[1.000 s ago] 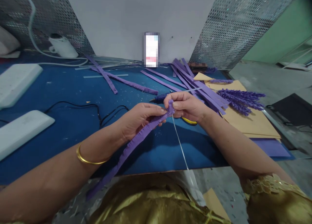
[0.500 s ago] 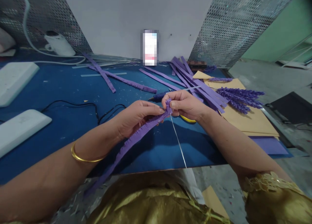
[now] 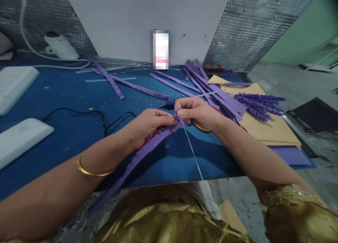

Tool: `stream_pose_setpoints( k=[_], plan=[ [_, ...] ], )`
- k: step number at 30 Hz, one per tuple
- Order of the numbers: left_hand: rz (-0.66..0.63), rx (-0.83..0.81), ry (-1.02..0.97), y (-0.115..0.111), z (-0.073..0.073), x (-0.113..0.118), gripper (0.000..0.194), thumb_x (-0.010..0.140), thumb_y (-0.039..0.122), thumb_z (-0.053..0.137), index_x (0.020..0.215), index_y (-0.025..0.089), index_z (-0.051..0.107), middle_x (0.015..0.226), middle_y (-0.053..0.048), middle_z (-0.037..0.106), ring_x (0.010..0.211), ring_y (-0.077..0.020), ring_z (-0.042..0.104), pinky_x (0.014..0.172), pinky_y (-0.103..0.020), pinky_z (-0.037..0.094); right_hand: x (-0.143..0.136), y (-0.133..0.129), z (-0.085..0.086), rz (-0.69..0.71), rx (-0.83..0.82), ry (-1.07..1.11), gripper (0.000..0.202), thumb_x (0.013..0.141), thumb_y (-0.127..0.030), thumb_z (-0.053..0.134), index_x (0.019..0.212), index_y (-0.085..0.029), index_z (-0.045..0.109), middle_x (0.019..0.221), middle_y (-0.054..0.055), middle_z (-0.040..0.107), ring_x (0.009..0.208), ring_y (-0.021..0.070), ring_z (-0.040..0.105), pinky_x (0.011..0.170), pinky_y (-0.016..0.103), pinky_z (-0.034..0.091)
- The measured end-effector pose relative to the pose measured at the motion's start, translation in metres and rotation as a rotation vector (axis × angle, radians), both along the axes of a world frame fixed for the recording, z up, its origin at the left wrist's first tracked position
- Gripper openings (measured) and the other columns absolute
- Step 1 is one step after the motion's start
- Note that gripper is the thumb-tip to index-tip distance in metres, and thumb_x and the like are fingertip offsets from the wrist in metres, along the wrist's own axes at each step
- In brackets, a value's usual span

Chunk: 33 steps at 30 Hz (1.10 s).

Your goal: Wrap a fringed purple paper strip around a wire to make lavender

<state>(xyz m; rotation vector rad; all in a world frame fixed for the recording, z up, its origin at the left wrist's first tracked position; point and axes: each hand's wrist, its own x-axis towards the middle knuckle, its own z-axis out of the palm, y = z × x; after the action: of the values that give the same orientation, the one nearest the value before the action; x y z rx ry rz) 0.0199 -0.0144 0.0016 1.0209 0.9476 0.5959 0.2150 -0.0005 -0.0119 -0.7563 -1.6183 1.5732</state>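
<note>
A long purple paper strip [image 3: 150, 144] with a fringed edge trails from my fingers down to the lower left, past the table edge. My left hand [image 3: 151, 126] pinches it near its upper end. The thumb and fingers of my right hand [image 3: 196, 112] close on the gathered purple end, which seems wound round the tip of a thin pale wire [image 3: 193, 152]. That wire slants down toward my lap. Under my right hand lie a yellow scissors handle [image 3: 202, 127] and a blue glue gun [image 3: 170, 104] with a dark nozzle, both partly covered.
Purple strips [image 3: 208, 82] lie loose at the back of the blue table [image 3: 79, 130]. Finished purple flower sprigs [image 3: 261, 104] rest on brown paper [image 3: 264, 134] at right. A blurred phone [image 3: 160, 50] stands against the panel. White devices [image 3: 26, 139] and a black cable [image 3: 102, 119] are at left.
My right hand has shifted slightly left, and its fingers now cover more of the purple gathered end. A red part of the scissors shows beside my right hand. The left hand stays nearly still.
</note>
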Motion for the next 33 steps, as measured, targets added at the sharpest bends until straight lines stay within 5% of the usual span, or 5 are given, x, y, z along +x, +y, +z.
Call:
stream_pose_setpoints(
  k=[10, 16, 24, 33],
  plan=[
    [0.014, -0.061, -0.095, -0.001, -0.001, 0.001, 0.008, 0.065, 0.02, 0.08, 0.068, 0.014, 0.077, 0.065, -0.003, 0.071, 0.057, -0.0112, 0.06, 0.058, -0.022, 0.048, -0.008, -0.004, 0.001, -0.155, 0.093, -0.059, 0.041, 0.078, -0.044, 0.08, 0.066, -0.017, 0.052, 0.052, -0.007, 0.043, 0.049, 0.0071, 0.033, 0.048, 0.023, 0.022],
    [0.038, 0.037, 0.003, -0.001, -0.002, 0.003, 0.012, 0.064, 0.024, 0.081, 0.068, 0.014, 0.076, 0.066, -0.003, 0.069, 0.06, -0.0115, 0.059, 0.061, -0.023, 0.046, -0.014, -0.01, 0.005, -0.225, 0.132, -0.073, 0.046, 0.078, -0.049, 0.079, 0.063, -0.018, 0.048, 0.052, -0.007, 0.039, 0.05, 0.0072, 0.03, 0.049, 0.024, 0.019],
    [0.078, 0.138, 0.132, -0.001, -0.007, 0.004, 0.014, 0.063, 0.027, 0.078, 0.062, 0.015, 0.071, 0.05, 0.004, 0.05, 0.046, -0.0067, 0.037, 0.046, -0.023, 0.027, -0.018, -0.01, 0.004, -0.24, 0.164, -0.11, 0.046, 0.075, -0.048, 0.08, 0.063, -0.018, 0.047, 0.055, -0.007, 0.038, 0.052, 0.0078, 0.031, 0.049, 0.023, 0.022],
    [0.067, 0.08, 0.047, -0.001, -0.008, 0.004, 0.017, 0.061, 0.03, 0.079, 0.064, 0.015, 0.071, 0.059, 0.0, 0.062, 0.055, -0.0106, 0.052, 0.054, -0.023, 0.039, -0.018, -0.011, 0.006, -0.281, 0.212, -0.131, 0.045, 0.079, -0.045, 0.077, 0.063, -0.019, 0.044, 0.055, -0.008, 0.032, 0.052, 0.0077, 0.027, 0.05, 0.024, 0.021]
  ],
)
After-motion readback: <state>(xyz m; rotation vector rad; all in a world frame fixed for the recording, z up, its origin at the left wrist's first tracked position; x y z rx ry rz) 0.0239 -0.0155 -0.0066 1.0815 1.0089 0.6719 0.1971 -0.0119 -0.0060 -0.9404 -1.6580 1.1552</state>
